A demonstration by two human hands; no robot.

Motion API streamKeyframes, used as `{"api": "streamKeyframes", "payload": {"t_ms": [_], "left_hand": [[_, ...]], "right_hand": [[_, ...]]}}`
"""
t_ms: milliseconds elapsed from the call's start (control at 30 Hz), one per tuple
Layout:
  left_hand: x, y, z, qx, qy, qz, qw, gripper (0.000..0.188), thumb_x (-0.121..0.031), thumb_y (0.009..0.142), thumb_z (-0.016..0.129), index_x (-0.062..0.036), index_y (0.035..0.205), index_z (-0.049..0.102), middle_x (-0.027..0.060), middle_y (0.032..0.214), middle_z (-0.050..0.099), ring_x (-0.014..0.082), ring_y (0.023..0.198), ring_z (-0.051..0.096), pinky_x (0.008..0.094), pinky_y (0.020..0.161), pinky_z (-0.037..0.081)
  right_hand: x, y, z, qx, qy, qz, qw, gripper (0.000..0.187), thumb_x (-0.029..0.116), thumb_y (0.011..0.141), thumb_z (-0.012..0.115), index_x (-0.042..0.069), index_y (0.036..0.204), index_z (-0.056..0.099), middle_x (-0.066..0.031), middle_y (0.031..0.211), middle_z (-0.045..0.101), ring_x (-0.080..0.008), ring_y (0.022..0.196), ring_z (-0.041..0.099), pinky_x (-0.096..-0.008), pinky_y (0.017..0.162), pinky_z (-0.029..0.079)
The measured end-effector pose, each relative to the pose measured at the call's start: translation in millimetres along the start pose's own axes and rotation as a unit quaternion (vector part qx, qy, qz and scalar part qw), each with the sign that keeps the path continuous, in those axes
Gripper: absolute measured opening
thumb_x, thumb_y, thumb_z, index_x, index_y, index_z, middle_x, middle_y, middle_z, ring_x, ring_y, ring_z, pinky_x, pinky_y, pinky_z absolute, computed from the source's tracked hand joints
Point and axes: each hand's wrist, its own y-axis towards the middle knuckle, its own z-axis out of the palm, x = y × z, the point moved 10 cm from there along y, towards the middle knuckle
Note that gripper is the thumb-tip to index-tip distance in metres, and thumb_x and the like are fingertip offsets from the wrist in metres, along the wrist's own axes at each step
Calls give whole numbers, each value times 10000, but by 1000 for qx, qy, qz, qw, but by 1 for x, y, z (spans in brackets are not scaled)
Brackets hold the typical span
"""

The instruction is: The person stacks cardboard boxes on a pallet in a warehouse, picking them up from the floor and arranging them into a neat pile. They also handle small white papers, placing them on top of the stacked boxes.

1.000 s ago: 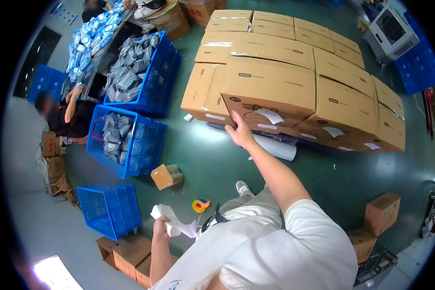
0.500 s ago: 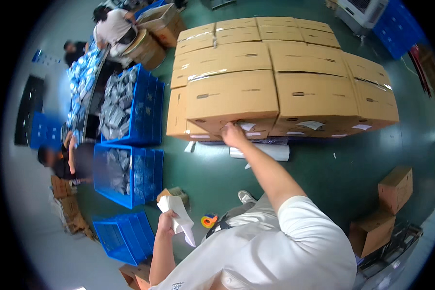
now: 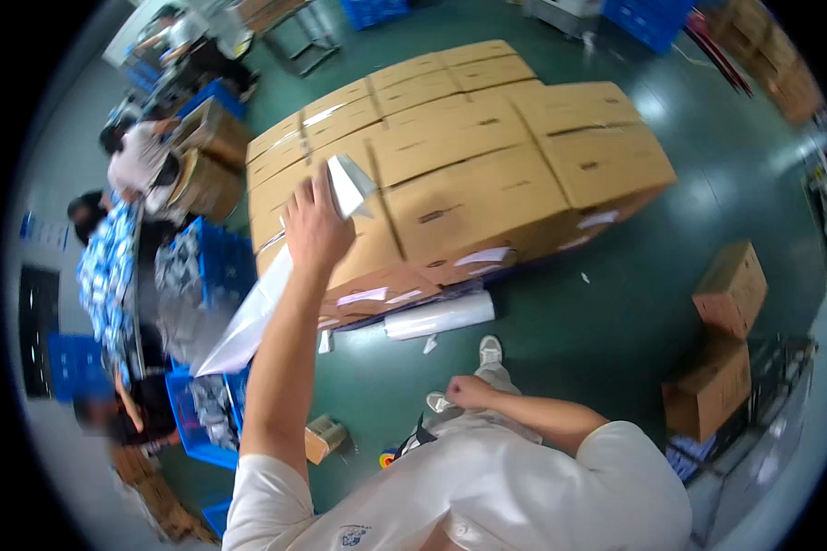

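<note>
My left hand (image 3: 320, 225) is raised over the near left of the stacked cartons, closed around a folded stack of white label sheets (image 3: 347, 186). A long strip of the same paper (image 3: 253, 317) trails down to the left behind my forearm. My right hand (image 3: 469, 392) hangs in front of my body, fingers curled in, and nothing shows in it. The brown cartons (image 3: 478, 197) form a large block, several with white labels (image 3: 483, 256) on their near sides.
A clear plastic film roll (image 3: 439, 317) lies on the floor by the stack. Blue crates with grey bags (image 3: 213, 413) stand left, where people work along a table of blue-and-white packs (image 3: 108, 275). Open cartons (image 3: 708, 390) stand at right; a tape roll (image 3: 388, 457) lies near my feet.
My right hand has left the carton's label and drawn back to my body. My left hand has risen with the label sheets over the cartons, their strip unfolding. My view has shifted.
</note>
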Motion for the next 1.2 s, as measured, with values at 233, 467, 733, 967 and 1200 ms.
{"api": "streamKeyframes", "payload": {"t_ms": [233, 467, 733, 967, 1200], "left_hand": [[-19, 20, 193, 242, 37, 49, 968, 1117, -654, 728, 698, -123, 1541, 147, 232, 1491, 307, 400, 1373, 322, 559, 1116, 242], [-83, 38, 184, 162, -78, 202, 963, 906, -540, 693, 785, -61, 1381, 440, 218, 1373, 466, 380, 1311, 389, 514, 1079, 323], [-132, -47, 96, -87, -138, 284, 945, 571, -247, 904, 612, -15, 1388, 415, 260, 1359, 447, 448, 1239, 463, 540, 1002, 423], [-269, -300, 119, 287, -286, 552, 728, 423, -133, 877, 594, -15, 1282, 555, 180, 1121, 652, 315, 964, 646, 452, 823, 510], [-247, -511, 223, 614, -25, 646, 452, 523, -337, 842, 654, -78, 1288, 571, 214, 1213, 622, 364, 1154, 583, 424, 1000, 459]], "right_hand": [[-247, -169, -98, -330, 119, 300, 887, 284, 299, 834, 614, 88, 1001, 704, -142, 924, 710, -306, 805, 684, -404, 718, 540], [-409, -346, 73, -307, 70, 489, 813, 297, 254, 824, 555, 10, 916, 696, -211, 1026, 683, -391, 931, 658, -450, 793, 528], [-342, -279, 140, -244, 101, 463, 846, 219, 193, 784, 585, 97, 910, 736, -184, 999, 687, -385, 931, 657, -464, 748, 550], [-220, -242, 170, -440, 295, 431, 731, 350, 293, 811, 537, 81, 1045, 687, -200, 1029, 688, -396, 957, 653, -485, 802, 524], [-234, -328, 323, -381, 390, 531, 649, 349, 302, 888, 473, 118, 1090, 690, -176, 1101, 683, -347, 1045, 648, -452, 876, 531]]}}
